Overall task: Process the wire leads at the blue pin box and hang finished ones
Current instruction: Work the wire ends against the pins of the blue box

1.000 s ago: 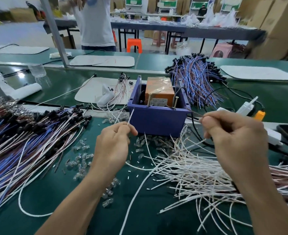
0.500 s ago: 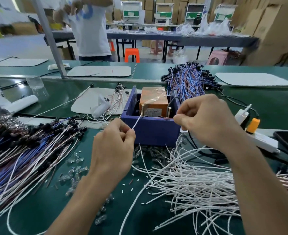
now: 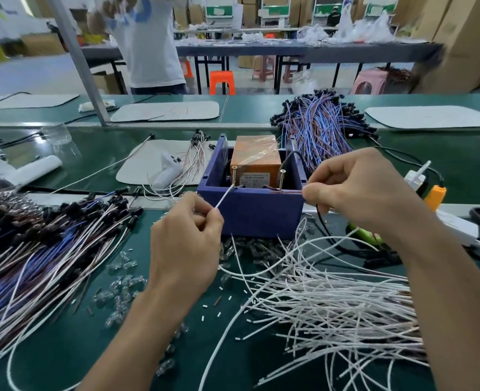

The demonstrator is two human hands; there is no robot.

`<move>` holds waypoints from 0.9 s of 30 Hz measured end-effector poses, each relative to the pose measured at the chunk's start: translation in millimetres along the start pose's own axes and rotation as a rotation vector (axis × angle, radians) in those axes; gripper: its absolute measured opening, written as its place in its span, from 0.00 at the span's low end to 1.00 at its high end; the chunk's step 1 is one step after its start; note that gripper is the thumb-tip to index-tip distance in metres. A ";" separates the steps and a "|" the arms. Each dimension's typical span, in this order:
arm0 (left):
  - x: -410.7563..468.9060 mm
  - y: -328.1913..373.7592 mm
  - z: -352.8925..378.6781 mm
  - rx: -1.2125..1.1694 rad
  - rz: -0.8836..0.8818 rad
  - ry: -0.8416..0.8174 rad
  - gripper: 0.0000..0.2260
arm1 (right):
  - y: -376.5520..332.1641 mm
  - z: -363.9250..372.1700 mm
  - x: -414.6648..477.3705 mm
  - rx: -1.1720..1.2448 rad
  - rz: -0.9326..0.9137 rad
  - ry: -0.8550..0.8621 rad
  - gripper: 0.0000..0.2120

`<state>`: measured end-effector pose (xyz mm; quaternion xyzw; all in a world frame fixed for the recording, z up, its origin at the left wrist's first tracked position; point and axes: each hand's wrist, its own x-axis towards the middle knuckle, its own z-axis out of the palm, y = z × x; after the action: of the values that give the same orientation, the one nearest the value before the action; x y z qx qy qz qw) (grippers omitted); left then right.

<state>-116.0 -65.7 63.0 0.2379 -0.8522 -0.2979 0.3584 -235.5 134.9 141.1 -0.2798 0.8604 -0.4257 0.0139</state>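
White wire lead (image 3: 224,197): one, pinched between thumb and forefinger of the left hand (image 3: 188,241). Its long axis runs diagonally from the fingertips up and to the right. Its free end meets the left pin (image 3: 234,176) at the front rim of the blue pin box (image 3: 250,210).

Second lead, reddish-brown (image 3: 287,191): one, lying horizontally along the same front rim. It is pinched at its right end by thumb and forefinger of the right hand (image 3: 357,190). Its left end lies at the foot of the right pin (image 3: 282,179); contact cannot be confirmed.

Pins: two, both upright, standing just inside the front wall. The box sits centrally on the green bench (image 3: 63,348), open side up.

Writing: an orange block (image 3: 254,153) inside the box carries one pale label (image 3: 257,176) on its near face; the print is too small to read. No other legible marking noted.

Surroundings:
- A loose heap of white leads (image 3: 332,300) lies at right, under the right forearm, ends fanned towards the box.
- A large bundle of blue, white and brown leads with black caps (image 3: 35,249) lies at left.
- A second capped bundle (image 3: 318,128) lies beyond the box.
- Small clear bulbs (image 3: 120,289) and short white offcuts (image 3: 205,306) are scattered near the left wrist; too many to count.
- Pale mats: four, one (image 3: 148,165) just left of the box.
- A person in a white shirt (image 3: 148,46) stands beyond the bench, with one orange stool (image 3: 222,81) near them.
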 end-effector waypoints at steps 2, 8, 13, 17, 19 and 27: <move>0.3 -0.8 -0.2 -0.005 -0.003 0.001 0.12 | 1.4 0.6 0.6 -0.022 -0.011 0.014 0.08; 0.9 0.2 -0.5 -0.050 -0.009 0.022 0.12 | 7.1 4.9 3.4 0.011 -0.040 0.065 0.08; 1.9 -0.5 -0.3 -0.046 -0.031 0.013 0.12 | 10.1 9.5 6.3 -0.008 -0.045 0.127 0.08; 2.4 -1.3 0.0 -0.061 -0.019 0.019 0.12 | 11.4 11.7 7.0 -0.021 -0.046 0.126 0.08; 2.8 -2.5 0.3 -0.060 -0.018 0.018 0.12 | 11.8 13.1 7.6 -0.026 -0.041 0.122 0.08; 3.3 -2.9 0.8 -0.074 -0.018 0.024 0.12 | 14.4 10.8 7.8 -0.028 -0.037 0.156 0.08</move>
<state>-118.2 -69.6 62.1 0.2357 -0.8340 -0.3297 0.3744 -246.0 130.2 125.2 -0.2617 0.8595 -0.4342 -0.0649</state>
